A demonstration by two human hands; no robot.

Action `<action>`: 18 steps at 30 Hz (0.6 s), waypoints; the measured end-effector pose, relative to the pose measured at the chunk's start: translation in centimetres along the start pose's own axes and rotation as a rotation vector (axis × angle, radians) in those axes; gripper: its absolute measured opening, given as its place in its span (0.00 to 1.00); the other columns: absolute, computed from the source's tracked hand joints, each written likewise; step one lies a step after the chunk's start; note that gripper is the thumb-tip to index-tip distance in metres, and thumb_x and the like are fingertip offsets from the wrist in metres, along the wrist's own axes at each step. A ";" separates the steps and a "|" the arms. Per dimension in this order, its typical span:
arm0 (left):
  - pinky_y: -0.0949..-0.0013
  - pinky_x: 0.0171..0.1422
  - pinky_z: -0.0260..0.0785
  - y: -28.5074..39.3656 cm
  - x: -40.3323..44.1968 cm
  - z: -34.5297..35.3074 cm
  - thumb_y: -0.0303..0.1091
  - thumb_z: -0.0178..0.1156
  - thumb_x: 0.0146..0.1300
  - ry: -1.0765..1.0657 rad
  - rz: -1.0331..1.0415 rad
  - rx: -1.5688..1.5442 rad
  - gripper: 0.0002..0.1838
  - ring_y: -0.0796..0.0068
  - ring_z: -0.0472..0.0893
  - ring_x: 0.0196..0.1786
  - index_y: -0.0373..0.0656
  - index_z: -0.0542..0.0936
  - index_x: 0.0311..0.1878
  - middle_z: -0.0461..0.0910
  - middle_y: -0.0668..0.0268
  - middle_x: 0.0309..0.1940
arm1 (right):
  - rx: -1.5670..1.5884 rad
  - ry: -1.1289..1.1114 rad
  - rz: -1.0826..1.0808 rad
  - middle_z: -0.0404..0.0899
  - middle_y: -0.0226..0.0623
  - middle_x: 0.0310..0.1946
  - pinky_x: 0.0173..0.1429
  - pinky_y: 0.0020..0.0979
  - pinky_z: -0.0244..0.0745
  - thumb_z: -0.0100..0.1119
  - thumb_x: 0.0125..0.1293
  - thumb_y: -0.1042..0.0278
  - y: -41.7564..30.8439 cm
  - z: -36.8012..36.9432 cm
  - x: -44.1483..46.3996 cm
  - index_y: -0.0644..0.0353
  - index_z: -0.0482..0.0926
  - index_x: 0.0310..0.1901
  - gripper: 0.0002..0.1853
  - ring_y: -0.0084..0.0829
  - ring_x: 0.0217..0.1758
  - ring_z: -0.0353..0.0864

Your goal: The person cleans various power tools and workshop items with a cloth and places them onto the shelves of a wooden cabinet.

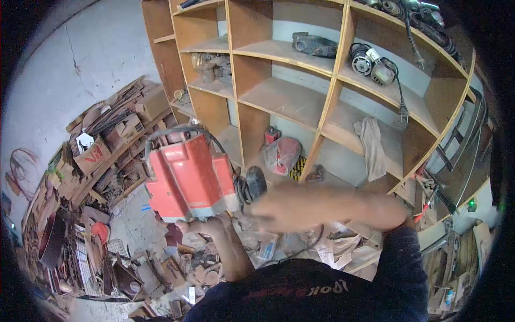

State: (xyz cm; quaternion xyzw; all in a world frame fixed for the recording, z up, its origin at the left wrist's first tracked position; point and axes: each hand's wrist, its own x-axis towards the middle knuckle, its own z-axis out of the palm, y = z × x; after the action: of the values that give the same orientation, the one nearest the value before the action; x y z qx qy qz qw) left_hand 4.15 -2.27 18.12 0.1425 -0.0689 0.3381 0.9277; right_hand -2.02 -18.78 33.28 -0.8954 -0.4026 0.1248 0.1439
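Note:
A bulky red power tool (189, 174) with a pale lower edge and a dark cable looped over its top is held up at the centre left. Beneath it, my left hand (206, 226) supports its underside, fingers partly hidden by the tool. My right hand (265, 212), smeared by motion, is at the tool's right side, close to a black knob (256, 182) and coiled dark cord. Whether the right fingers grip anything cannot be made out.
Wooden shelves (284, 104) rise ahead, holding power tools (370, 64), a cloth (370, 147) and a bagged red item (282, 155). Stacked wood and boxes (91, 155) line the left wall. Scraps and a wire basket (75, 257) litter the floor.

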 end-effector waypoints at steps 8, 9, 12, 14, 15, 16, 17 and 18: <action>0.45 0.74 0.57 0.7 0.4 -0.4 0.75 0.54 0.53 -0.191 -0.031 -0.129 0.53 0.54 0.62 0.72 0.54 0.53 0.75 0.58 0.61 0.72 | -0.207 0.261 -0.275 0.80 0.46 0.29 0.40 0.41 0.74 0.62 0.60 0.52 5.1 -7.0 5.9 0.60 0.82 0.32 0.16 0.46 0.36 0.81; 0.45 0.74 0.57 1.2 0.4 -0.4 0.75 0.54 0.53 -0.189 -0.040 -0.129 0.53 0.54 0.62 0.72 0.54 0.53 0.75 0.58 0.61 0.72 | -0.212 0.349 -0.335 0.81 0.46 0.29 0.40 0.42 0.74 0.61 0.61 0.51 6.9 -5.7 6.5 0.60 0.82 0.33 0.17 0.45 0.36 0.81; 0.45 0.74 0.57 1.8 0.2 0.0 0.75 0.55 0.52 -0.140 -0.063 -0.208 0.54 0.54 0.61 0.72 0.54 0.52 0.75 0.58 0.61 0.72 | 0.141 0.420 0.005 0.82 0.46 0.33 0.43 0.44 0.75 0.58 0.63 0.50 12.6 4.0 6.6 0.60 0.81 0.37 0.18 0.49 0.39 0.81; 0.45 0.74 0.57 1.9 0.3 0.4 0.75 0.55 0.52 -0.080 0.023 -0.163 0.53 0.54 0.61 0.72 0.54 0.53 0.75 0.58 0.61 0.72 | 0.361 0.323 0.144 0.80 0.48 0.41 0.51 0.45 0.73 0.55 0.66 0.47 11.5 10.5 6.3 0.59 0.78 0.46 0.21 0.47 0.47 0.80; 0.45 0.74 0.57 1.8 0.2 0.6 0.75 0.55 0.52 -0.047 0.070 -0.134 0.53 0.54 0.62 0.72 0.54 0.53 0.75 0.58 0.61 0.72 | 0.407 0.261 0.152 0.78 0.51 0.47 0.56 0.44 0.71 0.53 0.68 0.45 9.9 13.3 6.0 0.58 0.74 0.53 0.24 0.45 0.52 0.79; 0.44 0.74 0.57 1.5 0.1 0.6 0.75 0.55 0.52 -0.015 0.108 -0.109 0.53 0.53 0.62 0.72 0.53 0.53 0.75 0.59 0.61 0.72 | 0.595 0.425 0.013 0.76 0.52 0.52 0.57 0.43 0.70 0.50 0.70 0.44 7.2 16.4 5.1 0.58 0.71 0.54 0.25 0.43 0.54 0.79; 0.44 0.74 0.57 1.5 0.2 0.4 0.75 0.55 0.53 0.012 0.139 -0.080 0.53 0.53 0.62 0.72 0.53 0.53 0.75 0.59 0.61 0.72 | 0.658 0.345 -0.050 0.76 0.54 0.51 0.55 0.43 0.71 0.49 0.70 0.45 6.1 20.3 4.9 0.61 0.71 0.50 0.24 0.45 0.53 0.79; 0.44 0.74 0.57 1.5 0.2 0.3 0.75 0.55 0.53 0.036 0.168 -0.051 0.53 0.53 0.62 0.72 0.53 0.54 0.75 0.59 0.61 0.72 | 0.692 0.304 -0.083 0.75 0.55 0.50 0.54 0.43 0.72 0.49 0.71 0.45 5.2 20.6 4.3 0.62 0.71 0.49 0.24 0.46 0.52 0.79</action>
State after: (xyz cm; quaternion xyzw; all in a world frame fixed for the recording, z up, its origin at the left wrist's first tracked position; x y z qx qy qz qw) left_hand 3.30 -1.14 18.77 0.1063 -0.0724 0.4153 0.9006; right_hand -2.67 -15.53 11.87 -0.7852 -0.3464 0.1130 0.5007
